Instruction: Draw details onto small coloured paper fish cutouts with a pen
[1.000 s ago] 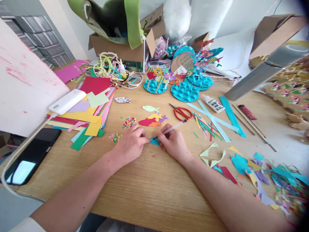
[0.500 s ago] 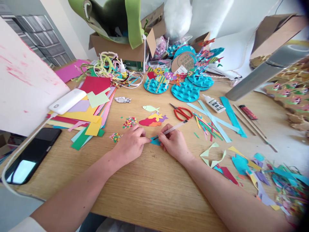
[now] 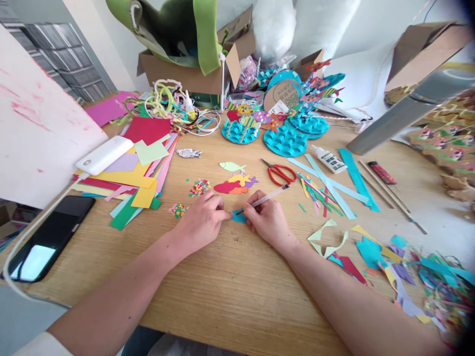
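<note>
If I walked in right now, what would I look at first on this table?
Probably the two hands in the middle: the left hand pins down a small blue paper cutout while the right hand touches a clear thin pen to it. Just beyond them lie bright paper fish shapes and red-handled scissors. At the far edge sit round turquoise bumpy paper discs, and a fan of coloured paper sheets spreads on the left.

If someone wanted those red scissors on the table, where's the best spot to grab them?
By the red handle loops of the scissors, coming from above on the side nearer the person. They lie flat with the loops toward the right hand and the blades pointing away toward the upper left.
</note>
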Motion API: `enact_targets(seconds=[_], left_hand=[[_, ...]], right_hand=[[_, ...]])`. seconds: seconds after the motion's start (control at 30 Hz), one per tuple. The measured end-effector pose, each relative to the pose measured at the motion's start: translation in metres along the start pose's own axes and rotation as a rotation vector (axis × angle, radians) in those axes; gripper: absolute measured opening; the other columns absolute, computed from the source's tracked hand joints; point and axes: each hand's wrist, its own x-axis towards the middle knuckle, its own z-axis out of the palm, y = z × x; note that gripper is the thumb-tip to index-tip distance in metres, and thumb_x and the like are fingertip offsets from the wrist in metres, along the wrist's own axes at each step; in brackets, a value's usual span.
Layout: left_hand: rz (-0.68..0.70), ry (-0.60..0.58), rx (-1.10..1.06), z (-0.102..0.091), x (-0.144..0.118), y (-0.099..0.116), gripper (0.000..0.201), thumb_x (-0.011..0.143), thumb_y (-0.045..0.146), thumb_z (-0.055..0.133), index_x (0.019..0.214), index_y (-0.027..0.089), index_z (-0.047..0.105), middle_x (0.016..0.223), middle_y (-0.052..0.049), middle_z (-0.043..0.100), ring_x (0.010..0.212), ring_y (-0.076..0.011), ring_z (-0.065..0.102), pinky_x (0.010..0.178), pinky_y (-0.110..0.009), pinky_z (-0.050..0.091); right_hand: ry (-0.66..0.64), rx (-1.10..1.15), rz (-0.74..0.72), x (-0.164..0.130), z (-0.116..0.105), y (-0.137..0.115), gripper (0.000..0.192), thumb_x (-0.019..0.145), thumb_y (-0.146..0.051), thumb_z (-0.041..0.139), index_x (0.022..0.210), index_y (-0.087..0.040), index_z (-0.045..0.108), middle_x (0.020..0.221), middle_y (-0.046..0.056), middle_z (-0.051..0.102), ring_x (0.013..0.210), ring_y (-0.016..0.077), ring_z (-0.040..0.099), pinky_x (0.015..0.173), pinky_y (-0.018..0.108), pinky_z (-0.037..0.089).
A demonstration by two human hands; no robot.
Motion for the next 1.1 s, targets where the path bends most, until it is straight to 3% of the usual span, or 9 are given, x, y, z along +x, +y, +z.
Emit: enact_targets(seconds=[1.1], left_hand=[[-0.006,-0.010,0.010,-0.0029,0.0009,0.0013,0.030,0.084,0.003,0.052,0.093,0.021,0.074,0.084,-0.006,0.055,0.091,-0.0208,0.047,0.080,-0.035,0.046]], right_hand=[[-0.028,-0.045,-0.027,-0.0005,-0.0001,0.0002,0.013,0.076,-0.024,0.053,0.067,-0.022,0.044,0.046,-0.005,0.051,0.039,0.0109,0.046,0.040,0.022,0.032]])
